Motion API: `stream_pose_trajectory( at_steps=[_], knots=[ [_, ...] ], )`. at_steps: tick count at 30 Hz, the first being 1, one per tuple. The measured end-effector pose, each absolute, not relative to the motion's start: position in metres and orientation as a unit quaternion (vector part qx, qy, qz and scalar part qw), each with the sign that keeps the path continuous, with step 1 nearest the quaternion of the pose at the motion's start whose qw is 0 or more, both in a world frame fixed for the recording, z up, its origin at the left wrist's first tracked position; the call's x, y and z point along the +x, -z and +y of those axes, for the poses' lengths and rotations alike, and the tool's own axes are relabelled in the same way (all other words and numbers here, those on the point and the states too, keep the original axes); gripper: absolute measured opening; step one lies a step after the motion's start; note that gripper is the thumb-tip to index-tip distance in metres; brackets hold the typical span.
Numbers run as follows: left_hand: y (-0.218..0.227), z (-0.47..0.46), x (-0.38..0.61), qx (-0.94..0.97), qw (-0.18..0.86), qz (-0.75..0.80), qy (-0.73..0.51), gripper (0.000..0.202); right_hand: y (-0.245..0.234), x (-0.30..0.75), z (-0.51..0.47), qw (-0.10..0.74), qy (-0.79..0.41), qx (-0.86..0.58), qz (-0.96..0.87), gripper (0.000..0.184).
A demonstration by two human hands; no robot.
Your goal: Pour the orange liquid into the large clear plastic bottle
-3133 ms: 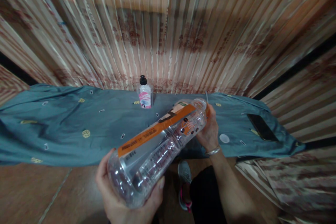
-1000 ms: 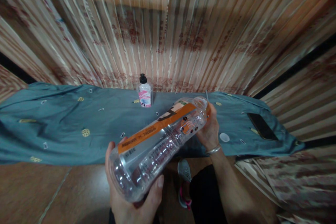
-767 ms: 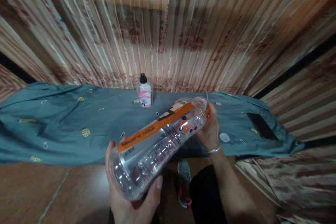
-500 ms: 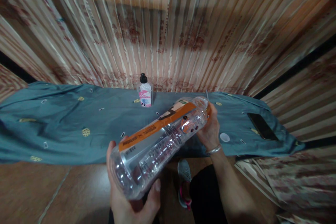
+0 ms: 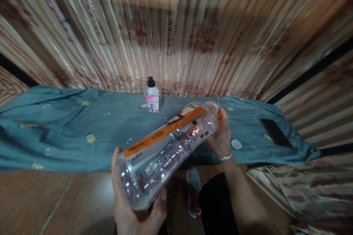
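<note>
A large clear plastic bottle point(image 5: 165, 165) with an orange and silver label is held tilted across my view, its base at lower left and its open mouth at upper right. My left hand point(image 5: 138, 213) wraps round the base, thumb on the near side. At the neck end my right hand point(image 5: 222, 134), with a silver bangle on its wrist, is closed against the bottle; its fingers are mostly hidden behind it. A thin grey strip point(image 5: 217, 99) juts up beside the mouth, next to the right fingers; what it belongs to is hidden.
A small pump-top bottle point(image 5: 153, 99) with a black cap and pink label stands at the back of the cloth-covered surface point(image 5: 68, 128). To the right lie a white round disc point(image 5: 236, 144) and a black phone point(image 5: 275, 133). Striped curtains point(image 5: 176, 44) hang behind.
The bottle's base end and my left hand have shifted very slightly to the left. My right hand and everything on the cloth stay as they were.
</note>
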State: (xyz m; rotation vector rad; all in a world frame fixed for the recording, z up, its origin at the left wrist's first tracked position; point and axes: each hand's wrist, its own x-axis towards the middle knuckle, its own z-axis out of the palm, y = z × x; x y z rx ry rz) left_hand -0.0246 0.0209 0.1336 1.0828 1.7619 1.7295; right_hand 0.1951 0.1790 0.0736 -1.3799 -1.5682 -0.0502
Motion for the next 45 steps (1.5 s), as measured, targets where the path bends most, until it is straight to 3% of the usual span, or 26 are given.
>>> stream_pose_trajectory(
  at_steps=[4,13,18,27,45],
  knots=[
    [-0.133,0.022,-0.026,0.39,0.22,0.643,-0.621,0.114,-0.075,0.195,0.178,0.501,0.02,-0.573,-0.648,0.071],
    [-0.128,0.023,-0.024,0.361,0.246,0.619,-0.653,0.111,-0.075,0.194,0.179,0.503,0.027,-0.574,-0.646,0.067],
    [-0.129,0.026,-0.023,0.365,0.235,0.612,-0.661,0.117,-0.071,0.196,0.18,0.502,0.055,-0.574,-0.645,0.076],
    [-0.118,0.028,-0.028,0.387,0.18,0.608,-0.67,0.091,-0.068,0.197,0.18,0.499,0.059,-0.577,-0.644,0.072],
    [-0.117,0.03,-0.031,0.419,0.145,0.608,-0.659,0.084,-0.064,0.199,0.182,0.495,0.065,-0.581,-0.643,0.075]
  ],
)
